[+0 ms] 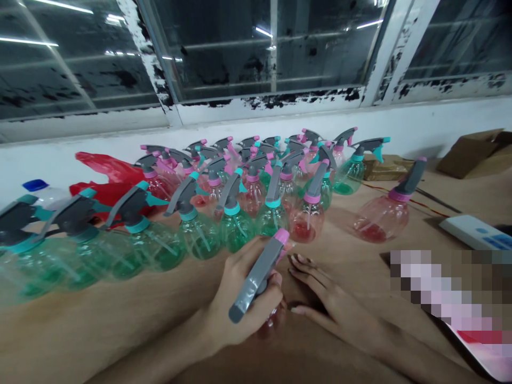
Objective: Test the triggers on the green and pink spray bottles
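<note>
My left hand [226, 298] is wrapped round the neck of a pink spray bottle [256, 280] with a grey trigger head and pink nozzle. The bottle's body is mostly hidden beneath that hand. Just to its right, my right hand [330, 298] lies on the wooden table [172, 304], fingers stretched out and holding nothing. Beyond my hands stands a row of green spray bottles [200, 237] with turquoise collars. A pink spray bottle [308, 220] stands at the right end of that row, and another pink spray bottle [382, 213] is farther right.
More pink and green spray bottles crowd behind the front row, near a red plastic bag [108, 170]. A blue-capped bottle [46, 192] stands at left. To the right are cardboard boxes [476, 152], a white device [476, 230] and a partly blurred-out flat item [486, 346].
</note>
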The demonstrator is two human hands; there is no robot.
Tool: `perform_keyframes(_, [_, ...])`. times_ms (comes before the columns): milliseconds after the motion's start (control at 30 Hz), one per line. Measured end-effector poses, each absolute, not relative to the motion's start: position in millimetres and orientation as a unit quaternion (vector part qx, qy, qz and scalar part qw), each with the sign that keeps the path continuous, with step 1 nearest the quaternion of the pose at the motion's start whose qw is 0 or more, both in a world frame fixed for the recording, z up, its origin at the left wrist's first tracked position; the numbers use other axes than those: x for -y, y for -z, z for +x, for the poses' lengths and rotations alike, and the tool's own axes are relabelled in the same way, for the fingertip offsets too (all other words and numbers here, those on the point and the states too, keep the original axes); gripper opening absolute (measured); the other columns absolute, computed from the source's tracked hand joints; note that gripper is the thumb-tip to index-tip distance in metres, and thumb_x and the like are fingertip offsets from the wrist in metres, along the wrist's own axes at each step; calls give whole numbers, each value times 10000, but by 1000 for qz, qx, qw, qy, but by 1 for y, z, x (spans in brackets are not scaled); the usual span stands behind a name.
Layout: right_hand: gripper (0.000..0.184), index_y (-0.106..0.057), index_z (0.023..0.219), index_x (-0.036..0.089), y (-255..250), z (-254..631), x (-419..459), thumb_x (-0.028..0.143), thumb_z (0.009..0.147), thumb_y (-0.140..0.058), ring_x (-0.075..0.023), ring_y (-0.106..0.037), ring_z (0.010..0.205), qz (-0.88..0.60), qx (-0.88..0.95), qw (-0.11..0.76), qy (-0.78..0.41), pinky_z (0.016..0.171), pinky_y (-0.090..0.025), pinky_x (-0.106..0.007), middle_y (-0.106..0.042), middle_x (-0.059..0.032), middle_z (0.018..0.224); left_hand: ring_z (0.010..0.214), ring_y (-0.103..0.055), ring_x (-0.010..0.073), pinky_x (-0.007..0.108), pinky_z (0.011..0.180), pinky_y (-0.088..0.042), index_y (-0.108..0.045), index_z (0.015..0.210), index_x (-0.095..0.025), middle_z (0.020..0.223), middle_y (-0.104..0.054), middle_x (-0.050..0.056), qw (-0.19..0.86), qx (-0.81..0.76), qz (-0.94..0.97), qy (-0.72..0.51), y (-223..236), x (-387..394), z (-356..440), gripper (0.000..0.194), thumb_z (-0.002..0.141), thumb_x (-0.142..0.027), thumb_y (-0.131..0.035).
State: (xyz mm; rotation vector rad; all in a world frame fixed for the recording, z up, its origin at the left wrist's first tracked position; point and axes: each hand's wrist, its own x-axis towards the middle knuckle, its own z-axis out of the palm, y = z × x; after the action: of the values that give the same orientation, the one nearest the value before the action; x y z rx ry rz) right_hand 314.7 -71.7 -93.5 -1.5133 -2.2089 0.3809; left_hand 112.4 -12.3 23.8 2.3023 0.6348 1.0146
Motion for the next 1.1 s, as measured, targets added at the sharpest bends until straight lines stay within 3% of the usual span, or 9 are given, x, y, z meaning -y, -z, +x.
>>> perform_keyframes(200, [602,-326,1380,232,94,313,72,481,850,-467,-236,-291,1320,-558,792,219,-117,1067,-294,-466,-341,-60,1444,680,-561,166,307,611,-502,-532,797,-207,754,-544,14,294,-209,851,-382,-23,11,112,137,724,-103,-481])
perform_keyframes(467, [594,-337,1374,240,94,312,73,470,846,-481,-246,-319,1306,-559,790,226,-111,1054,-320,-468,-364,-59,1431,668,-564,165,305,618,-504,-545,887,-212,750,-551,21,271,-181,865,-382,-25,10,110,227,709,-96,-462])
perform_keyframes(767, [603,-326,1380,217,89,312,73,483,855,-459,-234,-298,1317,-557,796,207,-117,1062,-307,-465,-351,-63,1438,613,-551,163,304,567,-477,-510,799,-200,703,-556,15,253,-204,869,-372,-28,11,109,129,721,-117,-450])
perform_keyframes(933, [593,-337,1375,231,89,311,74,462,849,-483,-246,-318,1306,-553,793,231,-111,1052,-321,-473,-364,-68,1430,635,-532,169,313,589,-489,-496,802,-226,692,-504,-4,285,-190,855,-390,-31,11,112,187,682,-94,-443])
perform_keyframes(1100, [604,-321,1381,234,92,313,74,465,847,-482,-243,-310,1310,-555,795,226,-96,1054,-318,-474,-353,-59,1436,657,-534,160,290,575,-464,-523,857,-214,718,-509,-3,267,-215,857,-384,-23,11,112,186,735,-86,-466])
